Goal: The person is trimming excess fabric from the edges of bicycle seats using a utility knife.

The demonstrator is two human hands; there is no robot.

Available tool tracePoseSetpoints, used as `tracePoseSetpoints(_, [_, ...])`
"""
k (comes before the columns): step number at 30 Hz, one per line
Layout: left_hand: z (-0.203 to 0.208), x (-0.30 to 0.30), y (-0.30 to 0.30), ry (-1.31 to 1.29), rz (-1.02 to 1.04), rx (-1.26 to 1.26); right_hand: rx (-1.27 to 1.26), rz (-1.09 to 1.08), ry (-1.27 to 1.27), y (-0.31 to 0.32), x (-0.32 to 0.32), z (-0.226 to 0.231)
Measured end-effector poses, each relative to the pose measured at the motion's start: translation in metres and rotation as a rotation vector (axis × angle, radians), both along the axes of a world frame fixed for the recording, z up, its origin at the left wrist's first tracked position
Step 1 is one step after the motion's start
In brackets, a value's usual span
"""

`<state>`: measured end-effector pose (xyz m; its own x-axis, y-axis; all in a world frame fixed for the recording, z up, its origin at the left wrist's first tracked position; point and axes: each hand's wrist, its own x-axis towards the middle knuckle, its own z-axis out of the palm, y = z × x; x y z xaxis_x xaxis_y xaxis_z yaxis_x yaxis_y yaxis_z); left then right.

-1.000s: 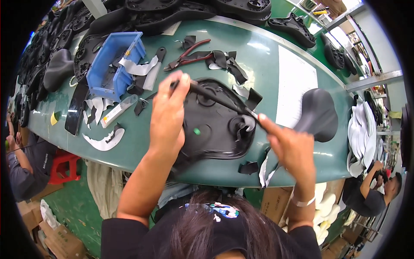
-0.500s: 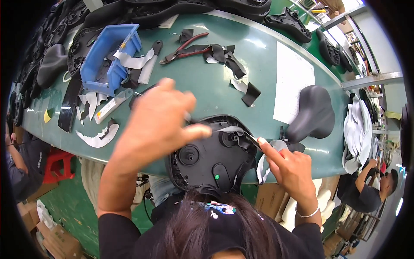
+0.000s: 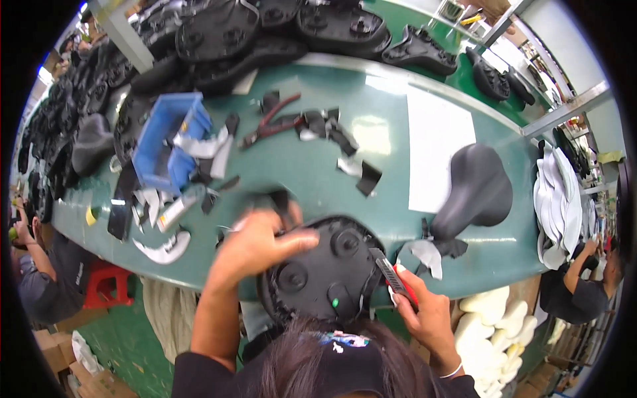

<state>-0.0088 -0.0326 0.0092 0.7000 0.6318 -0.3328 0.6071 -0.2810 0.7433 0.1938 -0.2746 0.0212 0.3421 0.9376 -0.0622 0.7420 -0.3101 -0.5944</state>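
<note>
A black bicycle saddle (image 3: 318, 282) lies underside up before me at the table's near edge, with two round mounts on its base. My right hand (image 3: 424, 315) is closed round a utility knife (image 3: 398, 282) with a red handle, its blade out over the saddle's right rim. Smeared by motion, my left hand (image 3: 262, 242) is over the saddle's left rim. A dark, blurred scrap of covering material (image 3: 282, 204) appears to be in its fingers. Close to the knife lie grey and black offcuts (image 3: 424, 255).
On the green table (image 3: 318, 172) are a blue bin (image 3: 147, 162), red-handled pliers (image 3: 269, 126), a white paper sheet (image 3: 438, 126), a finished saddle (image 3: 474, 189) and scattered scraps. Saddles are heaped at the far left. Other people work at both sides.
The view has tilted, so the table sits lower. My right hand has drawn the knife back from the far rim, where a grey strip no longer shows. My left hand remains in motion.
</note>
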Motion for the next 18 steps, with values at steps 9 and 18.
tracePoseSetpoints(9, [0.025,0.057,0.089,-0.900,0.612,-0.245,0.580,-0.355,0.175,0.133,0.116,0.030])
tracePoseSetpoints(18, [-0.054,0.121,0.083,-0.426,0.097,0.839,0.458,-0.314,0.851,0.357,0.276,-0.025])
